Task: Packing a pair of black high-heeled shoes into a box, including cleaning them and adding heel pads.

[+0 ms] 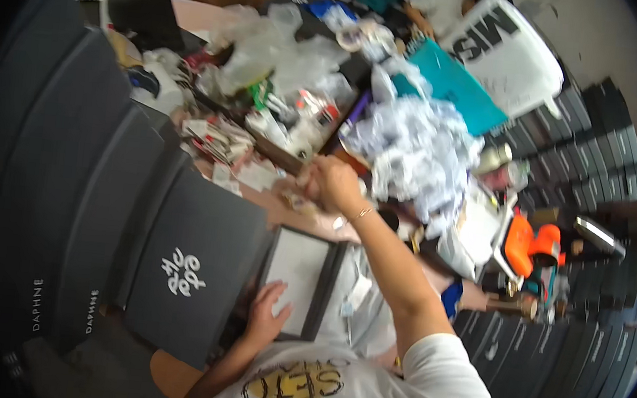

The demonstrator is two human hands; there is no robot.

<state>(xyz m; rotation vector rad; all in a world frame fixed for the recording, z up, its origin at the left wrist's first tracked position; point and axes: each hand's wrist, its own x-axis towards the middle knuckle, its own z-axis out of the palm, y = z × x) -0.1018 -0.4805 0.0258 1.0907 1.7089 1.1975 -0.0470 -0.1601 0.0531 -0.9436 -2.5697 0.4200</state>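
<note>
An open dark box (332, 292) with a pale inside sits right in front of me. My left hand (269, 315) lies over its left side, fingers stretched and apart, reaching onto the pale bottom. My right hand (329, 185) is stretched out beyond the box, above the cluttered table, beside a brown cardboard edge (280, 155). Its fingers are curled together; motion blur hides whether anything is between them. Small papers and cards (220, 142) lie in a heap left of it. To its right is a large pile of crumpled white tissue paper (419, 151).
A large dark lidded box (193, 264) stands on my left, beside more dark boxes (81, 191). Clear plastic bags (278, 57) cover the far table. A teal box (455, 89) and white tub (512, 60) stand far right, an orange tape dispenser (529, 246) nearer. Stacked boxes (548, 367) line the right.
</note>
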